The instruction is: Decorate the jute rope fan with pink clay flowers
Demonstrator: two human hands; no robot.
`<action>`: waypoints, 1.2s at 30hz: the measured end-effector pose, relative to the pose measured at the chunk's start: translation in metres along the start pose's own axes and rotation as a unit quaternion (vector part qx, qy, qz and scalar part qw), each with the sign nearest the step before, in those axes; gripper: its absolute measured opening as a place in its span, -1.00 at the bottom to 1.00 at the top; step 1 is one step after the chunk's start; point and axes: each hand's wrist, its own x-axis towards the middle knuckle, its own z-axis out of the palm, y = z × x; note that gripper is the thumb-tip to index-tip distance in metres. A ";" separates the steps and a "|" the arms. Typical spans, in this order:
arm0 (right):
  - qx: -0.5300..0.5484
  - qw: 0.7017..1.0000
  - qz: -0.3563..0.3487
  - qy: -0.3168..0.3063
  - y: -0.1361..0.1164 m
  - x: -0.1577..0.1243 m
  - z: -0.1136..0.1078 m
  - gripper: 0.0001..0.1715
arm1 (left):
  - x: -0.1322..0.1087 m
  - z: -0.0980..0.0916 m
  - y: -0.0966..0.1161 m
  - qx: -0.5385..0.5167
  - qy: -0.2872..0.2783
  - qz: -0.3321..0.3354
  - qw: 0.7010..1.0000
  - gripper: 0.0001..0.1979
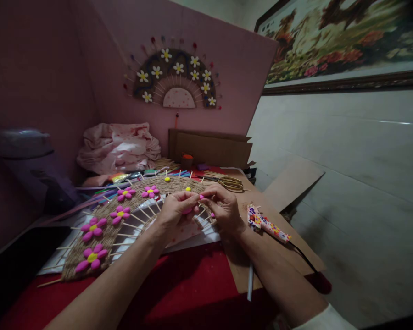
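Note:
My left hand (177,210) and my right hand (223,208) meet above the far right part of a fan-shaped piece (119,197) woven from twine over thin sticks. Between their fingertips is a small bit of pink clay (201,197), which both hands pinch. More pink clay (186,211) shows under the fingers of my left hand. Pink clay flowers (120,214) with yellow centres sit along the woven band. Two yellow dots, one of them a yellow clay ball (167,179), lie on the band without petals around them.
A glue gun (266,224) with a flowered cover lies right, on cardboard (242,268), beside a glue stick (250,282). Gold-handled scissors (229,183) are behind my right hand. Crumpled cloth (119,146) sits at the back left, and a finished fan (179,68) hangs on the wall.

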 end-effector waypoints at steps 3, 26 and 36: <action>0.005 1.000 -0.003 0.009 0.000 0.000 0.001 -0.98 | -0.001 0.001 0.001 0.001 -0.004 -0.001 1.000 -0.66; -0.011 1.000 -0.001 -0.006 -0.004 0.000 0.001 -0.97 | 0.002 -0.001 -0.001 0.024 0.003 0.012 1.000 -0.63; -0.015 1.000 0.017 -0.005 -0.001 -0.001 0.001 -0.93 | 0.002 -0.001 -0.002 0.024 0.009 0.009 1.000 -0.65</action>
